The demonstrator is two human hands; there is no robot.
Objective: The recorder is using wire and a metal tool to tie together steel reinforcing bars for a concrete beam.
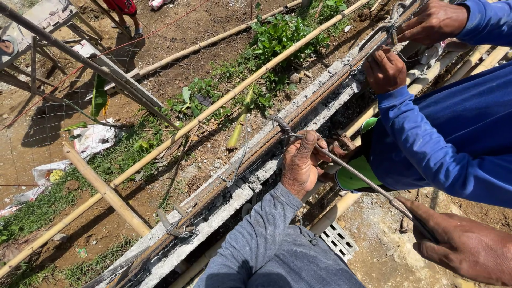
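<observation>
Mid-tie on rebar [234,170] — left hand [302,165] clamped on tie hook [362,181], right hand [464,248] gripping its handle; twisting due next.

Rusty ribbed steel rebar [277,136], rough grey concrete wall [234,200], smooth matt bamboo poles [176,136], thin metal rod [362,178]

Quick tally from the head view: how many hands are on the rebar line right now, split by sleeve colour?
Grey-sleeved left hand, gripping the wire at the rebar: 1
Bare right hand, holding the metal rod: 1
Blue-sleeved co-worker's hands, further along: 2
Total: 4 hands
</observation>
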